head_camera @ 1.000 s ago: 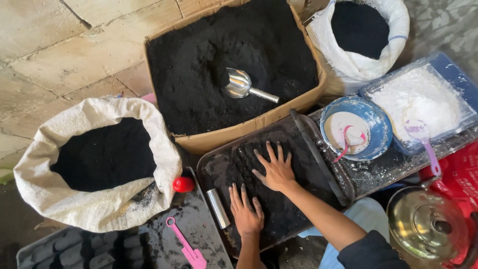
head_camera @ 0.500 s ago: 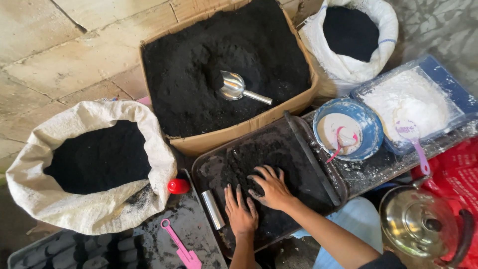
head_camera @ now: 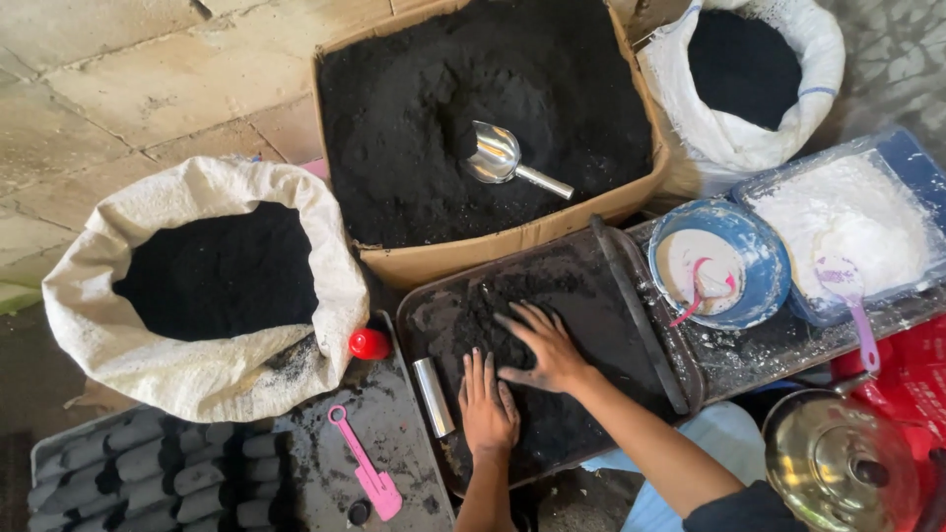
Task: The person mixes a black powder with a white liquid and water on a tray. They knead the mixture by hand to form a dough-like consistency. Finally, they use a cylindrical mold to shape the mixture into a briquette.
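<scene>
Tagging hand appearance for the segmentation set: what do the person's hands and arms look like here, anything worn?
Both hands, left hand and right hand, are bare: no gloves, rings or watch visible. Fingers are smudged with black powder. Forearms are bare; a dark sleeve shows on the right upper arm at the frame's bottom edge.

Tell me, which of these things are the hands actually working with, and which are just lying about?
In use:
left hand and right hand, both flat on the black powder
dark tray holding that powder

Lying about:
metal scoop in the cardboard box
two white sacks of black powder
blue bowl
pink tool
red cap
metal tube
</scene>
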